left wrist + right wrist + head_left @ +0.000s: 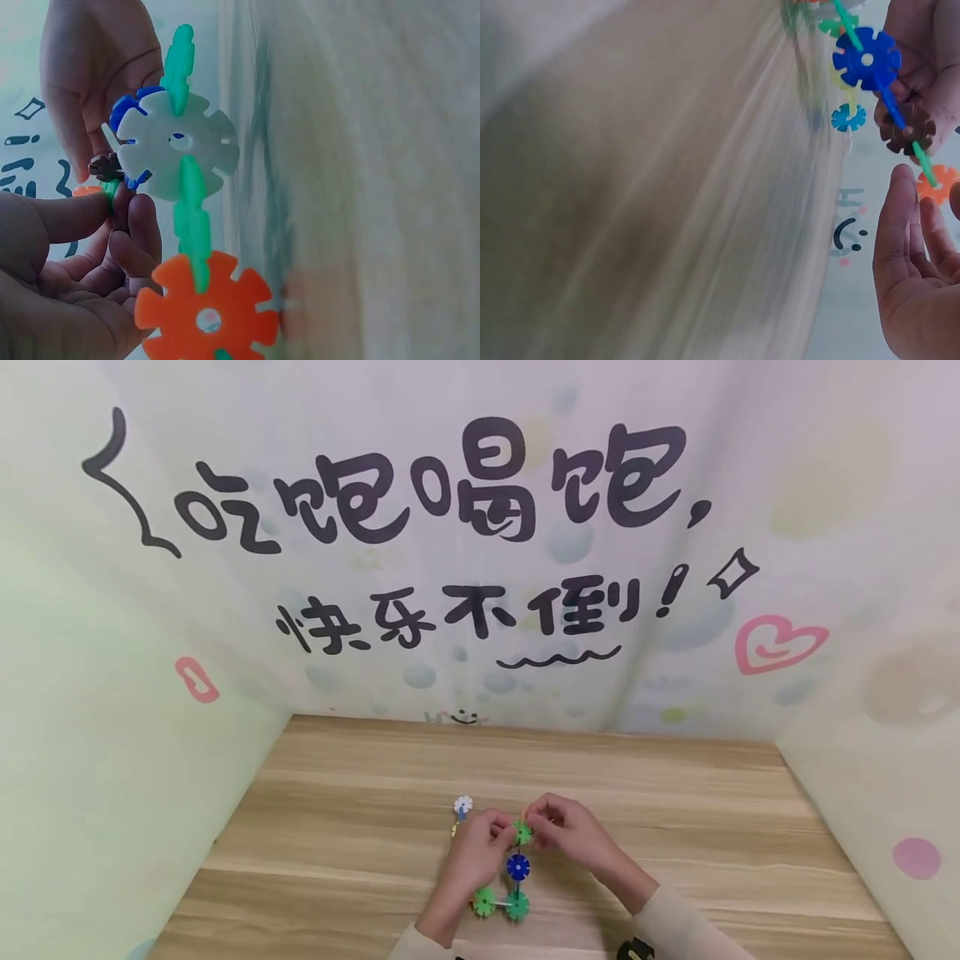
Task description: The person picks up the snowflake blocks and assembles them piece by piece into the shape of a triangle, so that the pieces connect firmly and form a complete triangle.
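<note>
My left hand (474, 853) pinches a green notched disc (522, 834) between thumb and fingers, at the far end of a linked chain of plastic snowflake discs. At that same end, an orange notched disc (946, 178) sits between the fingers of my right hand (576, 833). Beside the green piece is a brown disc (900, 138), with a dark blue disc (513, 867) beyond it. The chain turns at a teal disc (517, 910) toward another green disc (483, 903) near my left wrist. My left hand covers part of the chain.
A white disc (463, 803) and a blue piece stand out past my left hand at the chain's other end. The wood-grain table (360, 793) meets a printed curtain (480, 685) at the back. A black object (636, 949) shows by the right sleeve.
</note>
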Available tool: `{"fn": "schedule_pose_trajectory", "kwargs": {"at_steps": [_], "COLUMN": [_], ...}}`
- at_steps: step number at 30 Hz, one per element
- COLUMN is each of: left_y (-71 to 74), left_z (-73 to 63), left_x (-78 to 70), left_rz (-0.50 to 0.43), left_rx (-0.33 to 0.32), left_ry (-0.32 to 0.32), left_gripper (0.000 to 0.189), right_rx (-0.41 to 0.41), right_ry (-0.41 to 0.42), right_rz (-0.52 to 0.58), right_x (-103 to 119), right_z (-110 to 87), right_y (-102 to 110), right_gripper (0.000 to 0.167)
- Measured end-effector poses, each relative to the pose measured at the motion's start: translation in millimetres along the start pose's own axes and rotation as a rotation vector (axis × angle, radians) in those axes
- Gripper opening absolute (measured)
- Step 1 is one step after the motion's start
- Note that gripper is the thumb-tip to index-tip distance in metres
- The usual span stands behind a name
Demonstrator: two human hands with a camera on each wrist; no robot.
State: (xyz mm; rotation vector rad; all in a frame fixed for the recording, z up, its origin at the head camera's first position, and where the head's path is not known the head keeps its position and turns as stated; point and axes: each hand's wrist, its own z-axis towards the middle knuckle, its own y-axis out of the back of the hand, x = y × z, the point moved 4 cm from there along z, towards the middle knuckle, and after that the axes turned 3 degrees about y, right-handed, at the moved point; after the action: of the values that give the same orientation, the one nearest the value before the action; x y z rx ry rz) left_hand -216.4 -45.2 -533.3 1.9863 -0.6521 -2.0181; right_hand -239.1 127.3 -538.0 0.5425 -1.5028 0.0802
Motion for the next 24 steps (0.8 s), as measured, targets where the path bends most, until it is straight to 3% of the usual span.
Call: {"fn": "schedule_pose_trajectory", "kwargs": {"at_steps": [13, 16, 21, 24], "left_y": [-0.6, 11.2, 39.0, 43.3], "left_z": [-4.4, -3.5, 0.5, 2.1], "left_x": [0.8, 2.0, 9.1, 16.1], "left_rz": [-0.015, -0.015, -0.049, -0.069], "left_rx": [0.018, -0.057, -0.279, -0.297], "left_ry": [0.0, 0.002, 0.037, 0.08], "left_gripper": [0.005, 0.006, 0.016, 0.033], "right_rx": [-0.002, -0.013, -0.039, -0.057], "right_ry": [0.0, -0.016, -0.017, -0.011], "right_rz": [0.084, 0.099, 0.101, 0.1], "right_x": [-5.5, -6.1, -4.8, -4.2], "right_z": [-10.8, -12.2, -15.3, -18.4], "right_y": [-7.6, -6.5, 1.5, 7.5], "right_gripper": [0.015, 0.014, 0.013, 0.013]}}
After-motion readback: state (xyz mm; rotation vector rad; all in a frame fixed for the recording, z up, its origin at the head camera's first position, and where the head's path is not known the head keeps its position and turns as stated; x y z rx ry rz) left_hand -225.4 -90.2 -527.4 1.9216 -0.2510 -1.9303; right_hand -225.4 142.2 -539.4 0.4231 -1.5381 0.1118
